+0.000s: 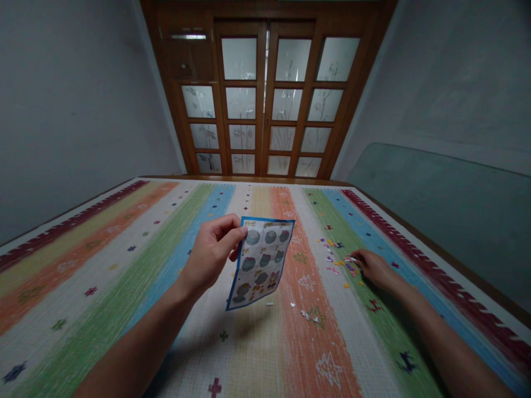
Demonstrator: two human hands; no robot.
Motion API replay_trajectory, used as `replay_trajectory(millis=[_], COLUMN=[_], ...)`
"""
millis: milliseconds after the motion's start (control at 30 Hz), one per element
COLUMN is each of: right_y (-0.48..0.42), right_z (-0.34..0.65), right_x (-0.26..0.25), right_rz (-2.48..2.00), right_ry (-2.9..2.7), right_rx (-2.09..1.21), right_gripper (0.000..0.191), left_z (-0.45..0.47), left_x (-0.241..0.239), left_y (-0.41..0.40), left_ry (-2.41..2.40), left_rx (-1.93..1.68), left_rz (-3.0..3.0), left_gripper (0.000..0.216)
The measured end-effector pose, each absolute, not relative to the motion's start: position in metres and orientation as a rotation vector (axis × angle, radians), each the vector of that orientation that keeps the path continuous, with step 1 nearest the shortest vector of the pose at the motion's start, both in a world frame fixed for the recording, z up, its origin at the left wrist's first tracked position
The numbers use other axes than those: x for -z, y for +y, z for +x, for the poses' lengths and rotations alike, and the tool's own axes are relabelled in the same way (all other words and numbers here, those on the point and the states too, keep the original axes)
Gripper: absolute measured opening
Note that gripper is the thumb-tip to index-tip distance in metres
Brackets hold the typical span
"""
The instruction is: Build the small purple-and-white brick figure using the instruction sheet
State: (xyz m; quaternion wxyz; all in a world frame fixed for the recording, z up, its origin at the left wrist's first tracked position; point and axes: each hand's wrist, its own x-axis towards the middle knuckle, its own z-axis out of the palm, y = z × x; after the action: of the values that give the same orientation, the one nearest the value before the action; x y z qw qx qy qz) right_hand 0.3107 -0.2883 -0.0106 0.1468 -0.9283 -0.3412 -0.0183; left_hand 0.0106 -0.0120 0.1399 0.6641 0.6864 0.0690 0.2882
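My left hand [213, 246] pinches the upper left edge of a blue-bordered instruction sheet [263, 260]. The sheet is held up over the table, slightly bent, its printed side with several assembly pictures facing me. To the right, my right hand [372, 267] reaches down to a scatter of small building bricks [347, 265] in yellow, orange, pink, purple and white. Its fingertips are drawn together at the edge of that scatter; what they hold, if anything, is too small to make out. Several small white bricks [313, 317] lie nearer to me, with a white piece [269, 304] beside the sheet's lower corner.
A striped, patterned tablecloth [178, 326] covers the long table. Beyond its far edge stand wooden doors [265, 99] with frosted panes. A pale wall [74, 110] rises on the left, and a greenish panel [440, 193] leans along the right side.
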Motion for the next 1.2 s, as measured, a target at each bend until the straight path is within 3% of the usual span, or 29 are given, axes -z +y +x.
replay_trajectory(millis=[967,1200], right_y=[-0.325,-0.337], right_z=[0.333,0.325], right_x=[0.029,0.019], right_rz=[-2.530,-2.342], right_ry=[-0.663,-0.552], right_rx=[0.301,0.150], right_gripper=[0.021,0.030], left_z=[0.009,0.009], left_x=[-0.144,-0.144], left_y=[-0.015,-0.016], left_ry=[0.191,0.180], left_rx=[-0.650,-0.654], left_rz=[1.542,1.535], left_gripper=[0.025,0.025])
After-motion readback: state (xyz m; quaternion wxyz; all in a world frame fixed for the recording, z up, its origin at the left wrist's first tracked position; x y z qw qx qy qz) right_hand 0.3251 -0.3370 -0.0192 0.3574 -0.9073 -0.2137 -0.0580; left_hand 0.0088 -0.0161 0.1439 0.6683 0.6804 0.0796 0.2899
